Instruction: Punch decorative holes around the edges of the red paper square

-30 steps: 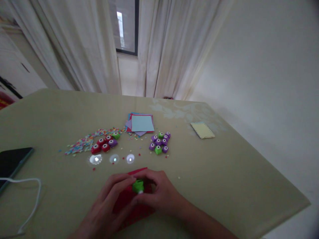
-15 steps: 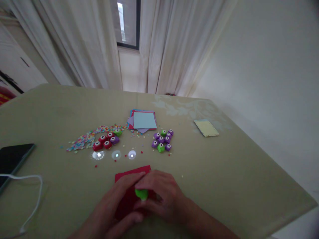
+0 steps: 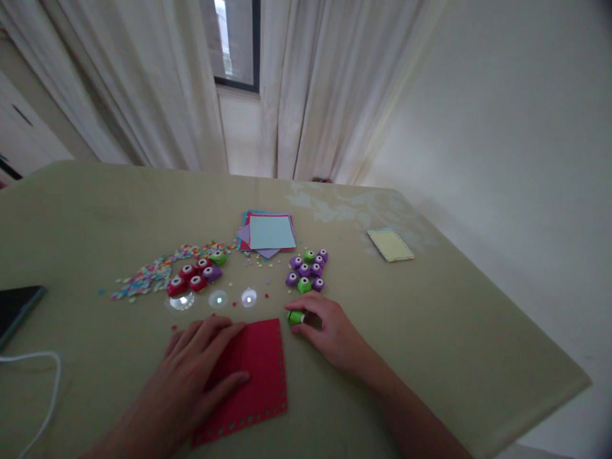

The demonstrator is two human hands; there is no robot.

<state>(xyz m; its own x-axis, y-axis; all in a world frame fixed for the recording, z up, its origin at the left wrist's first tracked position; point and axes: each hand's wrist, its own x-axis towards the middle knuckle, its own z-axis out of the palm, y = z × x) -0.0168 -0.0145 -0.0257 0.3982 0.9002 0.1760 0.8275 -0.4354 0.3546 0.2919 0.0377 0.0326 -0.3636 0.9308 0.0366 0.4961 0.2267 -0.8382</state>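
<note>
A square of red paper [image 3: 261, 363] lies on the table with small cut-outs along its right and bottom edges. Flat on the paper's left part rests my left hand [image 3: 198, 363], fingers stretched out. My right hand [image 3: 332, 328] pinches a small green craft punch [image 3: 295, 317] between thumb and fingers, just off the paper's upper right corner. Beyond it stands a group of purple and green punches [image 3: 306, 269]. Red punches [image 3: 187, 274], with a purple and a green one, sit in another cluster to the left.
Colourful paper confetti [image 3: 157, 271] spreads behind the red punches. Three clear round discs [image 3: 218, 299] lie in front. A stack of coloured paper [image 3: 272, 231] is farther back, a yellow paper [image 3: 391, 245] to the right. A phone [image 3: 19, 309] and white cable [image 3: 56, 376] are at left.
My right hand has carried the green punch off the red paper, away and to the right. My left hand has shifted left and flattened on the paper, uncovering its punched edges.
</note>
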